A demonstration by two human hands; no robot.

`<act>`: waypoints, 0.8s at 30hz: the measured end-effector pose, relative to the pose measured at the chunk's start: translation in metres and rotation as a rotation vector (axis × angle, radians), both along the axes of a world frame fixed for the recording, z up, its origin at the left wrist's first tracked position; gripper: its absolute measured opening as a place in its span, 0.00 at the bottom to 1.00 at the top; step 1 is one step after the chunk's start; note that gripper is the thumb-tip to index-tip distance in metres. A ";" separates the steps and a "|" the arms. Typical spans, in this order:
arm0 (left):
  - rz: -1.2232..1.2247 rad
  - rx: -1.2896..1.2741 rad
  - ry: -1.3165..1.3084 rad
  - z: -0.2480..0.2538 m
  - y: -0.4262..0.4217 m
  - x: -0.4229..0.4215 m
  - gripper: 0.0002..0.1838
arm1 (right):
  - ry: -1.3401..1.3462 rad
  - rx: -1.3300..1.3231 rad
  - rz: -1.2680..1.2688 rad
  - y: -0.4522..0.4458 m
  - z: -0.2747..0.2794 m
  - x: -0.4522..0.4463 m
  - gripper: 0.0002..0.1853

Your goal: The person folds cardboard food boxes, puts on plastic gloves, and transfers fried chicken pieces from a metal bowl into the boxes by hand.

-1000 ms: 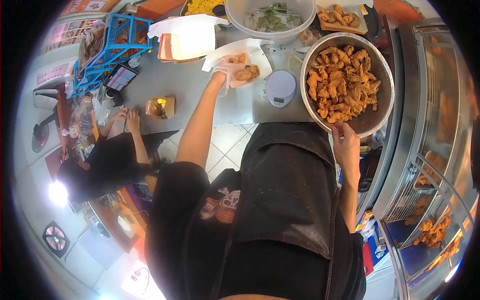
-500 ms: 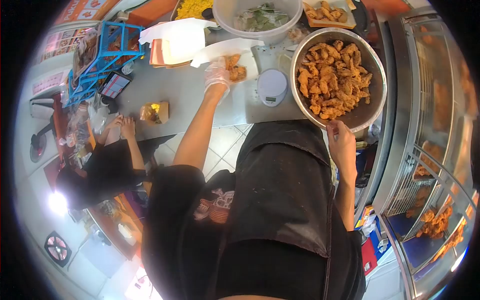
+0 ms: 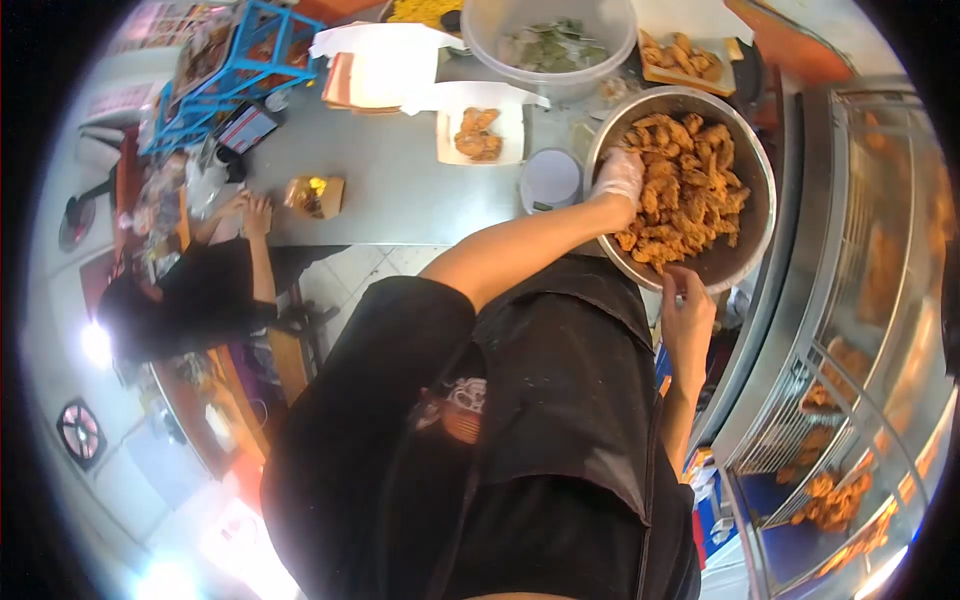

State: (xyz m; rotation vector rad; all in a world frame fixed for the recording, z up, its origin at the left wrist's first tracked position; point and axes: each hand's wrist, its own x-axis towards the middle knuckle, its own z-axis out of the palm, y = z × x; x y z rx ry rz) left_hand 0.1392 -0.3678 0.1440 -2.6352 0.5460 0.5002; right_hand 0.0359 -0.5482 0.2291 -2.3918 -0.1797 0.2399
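Observation:
A large steel bowl (image 3: 768,190) full of fried chicken pieces (image 3: 690,195) sits at the counter's right end. My left hand (image 3: 620,178), in a clear plastic glove, reaches inside its left wall and touches the chicken; its fingertips are blurred and partly hidden. Bare, my right hand (image 3: 686,295) pinches the near rim between thumb and fingers. Left of the bowl are a small white scale (image 3: 551,178) and an open white paper box (image 3: 508,120) holding a few chicken pieces (image 3: 479,135).
Behind stand a plastic tub (image 3: 625,50) with green leaves, stacked boxes (image 3: 385,75) and a chicken tray (image 3: 735,82). At left, a co-worker's hands (image 3: 248,212) rest near a small filled box (image 3: 330,198), a tablet (image 3: 245,127) and a blue rack (image 3: 240,75). A glass cabinet (image 3: 860,300) flanks the right.
My left hand has left the white paper box and moved right into the steel bowl. The chicken pieces in that box now show uncovered. My right hand stays at the bowl's rim.

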 end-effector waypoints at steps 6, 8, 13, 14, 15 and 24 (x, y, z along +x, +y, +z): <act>0.159 -0.129 0.301 0.050 0.006 0.007 0.12 | 0.078 -0.008 -0.015 -0.013 0.001 0.007 0.09; 0.122 -0.163 0.272 0.036 0.013 0.007 0.09 | 0.093 -0.005 -0.013 -0.017 -0.001 0.010 0.10; 0.243 -0.424 0.244 0.005 0.013 -0.002 0.11 | 0.074 -0.014 0.010 -0.023 -0.006 0.021 0.11; 0.218 -0.505 0.244 0.010 0.017 -0.004 0.12 | 0.072 -0.011 0.010 -0.023 -0.004 0.023 0.11; 0.302 -0.638 0.235 0.012 0.021 -0.006 0.13 | 0.083 -0.012 0.001 -0.023 0.000 0.023 0.11; 0.765 -1.680 0.145 0.000 0.102 -0.050 0.25 | 0.086 -0.057 -0.005 -0.039 -0.005 0.026 0.10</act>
